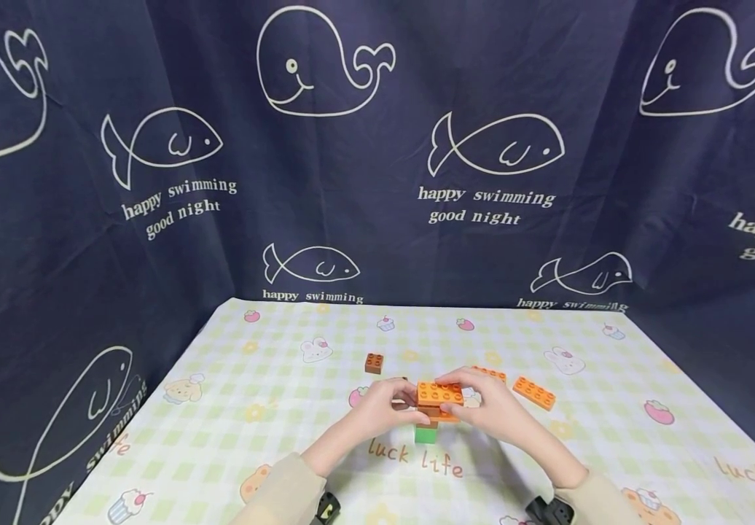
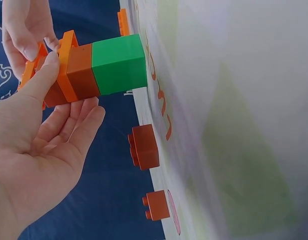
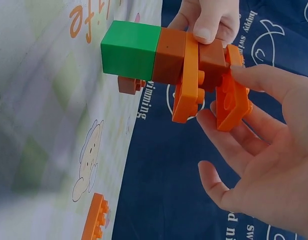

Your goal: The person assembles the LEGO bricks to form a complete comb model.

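Legibly, tablecloth lettering (image 1: pixel 404 453) read "luck life", left hand (image 1: pixel 384 407) pinched the brick stack (image 3: pixel 169 56), right hand (image 1: pixel 484 401) its top orange brick (image 1: pixel 439 393), green brick (image 2: pixel 118 65) beneath the grip.

The left hand (image 1: pixel 392 405) and right hand (image 1: pixel 482 399) blocked the tower's (image 1: pixel 439 397) sides, leaving approaches from above and the near side. Beyond, a brown brick (image 1: pixel 374 363) and orange bricks (image 1: pixel 534 394) obstructed a low sweep. Broad passage lay along the table's (image 1: pixel 207 430) left and right edges.
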A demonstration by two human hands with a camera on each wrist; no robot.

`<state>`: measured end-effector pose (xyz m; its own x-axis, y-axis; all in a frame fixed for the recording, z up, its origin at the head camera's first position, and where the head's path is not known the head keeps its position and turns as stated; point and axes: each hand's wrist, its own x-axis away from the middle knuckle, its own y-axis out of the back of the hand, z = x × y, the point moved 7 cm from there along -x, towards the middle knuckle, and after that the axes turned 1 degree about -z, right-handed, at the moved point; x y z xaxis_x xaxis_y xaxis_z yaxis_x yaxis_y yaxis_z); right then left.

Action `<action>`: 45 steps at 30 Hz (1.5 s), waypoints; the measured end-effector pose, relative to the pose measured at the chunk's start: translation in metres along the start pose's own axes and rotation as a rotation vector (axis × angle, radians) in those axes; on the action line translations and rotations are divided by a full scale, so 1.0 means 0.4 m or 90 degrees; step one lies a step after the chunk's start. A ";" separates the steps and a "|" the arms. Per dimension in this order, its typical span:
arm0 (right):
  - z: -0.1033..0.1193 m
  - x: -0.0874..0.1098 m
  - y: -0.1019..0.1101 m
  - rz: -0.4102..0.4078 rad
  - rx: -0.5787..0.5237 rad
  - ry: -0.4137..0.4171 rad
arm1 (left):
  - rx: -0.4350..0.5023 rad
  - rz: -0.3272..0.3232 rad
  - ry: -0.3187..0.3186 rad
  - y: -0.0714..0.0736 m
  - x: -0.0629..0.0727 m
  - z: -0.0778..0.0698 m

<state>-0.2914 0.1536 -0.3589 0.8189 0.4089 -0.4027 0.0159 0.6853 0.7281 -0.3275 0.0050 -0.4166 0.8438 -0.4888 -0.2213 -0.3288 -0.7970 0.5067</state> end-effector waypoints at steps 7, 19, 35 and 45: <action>-0.006 0.002 -0.004 0.016 -0.006 0.021 | 0.006 0.001 -0.001 -0.002 0.002 0.001; -0.011 -0.004 -0.007 0.044 -0.024 0.027 | 0.005 0.001 -0.005 -0.005 -0.002 0.002; -0.004 -0.016 -0.008 0.069 -0.025 0.043 | -0.012 -0.006 -0.016 0.000 0.001 0.002; -0.017 -0.023 -0.007 0.104 -0.034 0.035 | -0.010 -0.002 -0.004 -0.003 -0.002 0.003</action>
<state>-0.3029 0.1523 -0.3610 0.7751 0.5491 -0.3127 -0.1468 0.6377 0.7562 -0.3282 0.0061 -0.4179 0.8416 -0.4895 -0.2284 -0.3197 -0.7922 0.5198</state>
